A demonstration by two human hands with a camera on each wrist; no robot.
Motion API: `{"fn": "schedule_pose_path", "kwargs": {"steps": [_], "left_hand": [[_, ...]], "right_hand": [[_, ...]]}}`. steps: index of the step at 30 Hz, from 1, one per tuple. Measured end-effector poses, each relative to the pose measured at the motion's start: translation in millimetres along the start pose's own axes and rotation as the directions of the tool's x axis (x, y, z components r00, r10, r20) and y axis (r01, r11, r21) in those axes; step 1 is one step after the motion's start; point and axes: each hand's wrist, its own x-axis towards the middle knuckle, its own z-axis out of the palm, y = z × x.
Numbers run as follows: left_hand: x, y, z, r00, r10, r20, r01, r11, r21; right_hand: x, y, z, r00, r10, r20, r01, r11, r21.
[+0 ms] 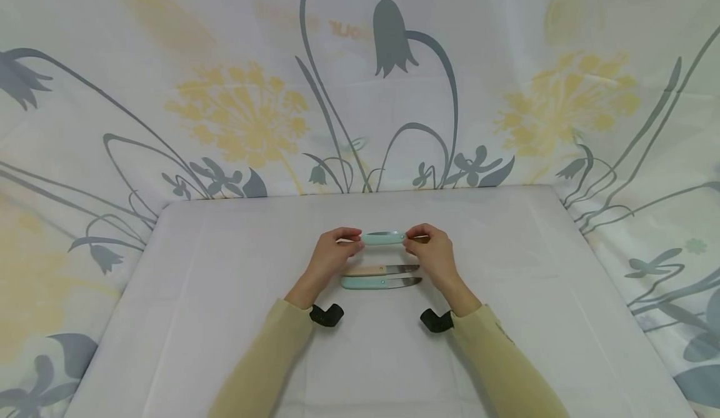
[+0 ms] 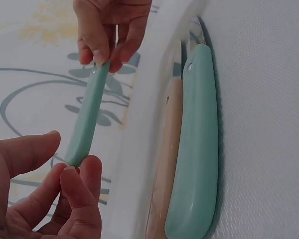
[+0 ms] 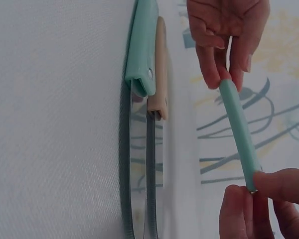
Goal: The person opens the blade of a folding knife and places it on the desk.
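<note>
A mint-green folding knife (image 1: pixel 384 238), its blade folded along the handle, is held level above the table between both hands. My left hand (image 1: pixel 330 253) holds its left end at the fingertips; in the left wrist view the left thumb (image 2: pixel 37 149) stands off the handle. The right hand (image 1: pixel 435 252) pinches the pivot end between thumb and fingers. Nearer to me lie two knives with blades out to the right: a beige-handled knife (image 1: pixel 364 271) and, just in front, another mint-green knife (image 1: pixel 362 283). Both look close together in the wrist views.
A white cloth covers the table (image 1: pixel 225 318). Floral fabric (image 1: pixel 349 93) rises behind its far edge and along both sides. Black wrist cameras (image 1: pixel 327 315) sit at the cuffs of the pale yellow sleeves (image 1: pixel 264 355).
</note>
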Motion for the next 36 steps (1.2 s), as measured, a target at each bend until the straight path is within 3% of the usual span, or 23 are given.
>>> {"fn": "schedule_pose_path", "kwargs": {"steps": [4, 16, 25, 36], "left_hand": [[-0.5, -3.5, 0.4, 1.000, 0.017, -0.005, -0.017, 0.999, -0.033], [-14.2, -7.9, -1.8, 0.999, -0.016, 0.033, 0.019, 0.995, -0.099], [-31.9, -11.0, -4.4, 0.994, 0.003, 0.111, 0.009, 0.994, -0.113], [-53.4, -19.9, -2.2, 0.987, -0.047, 0.151, 0.068, 0.989, -0.133]], "right_hand": [[-6, -2, -3, 1.000, 0.000, 0.024, 0.001, 1.000, -0.029], [-25, -6, -5, 0.997, -0.023, 0.080, 0.032, 0.993, -0.112], [-39, -4, -10, 0.991, -0.050, 0.126, 0.066, 0.990, -0.126], [-56, -1, -20, 0.968, -0.039, 0.248, 0.071, 0.990, -0.121]]}}
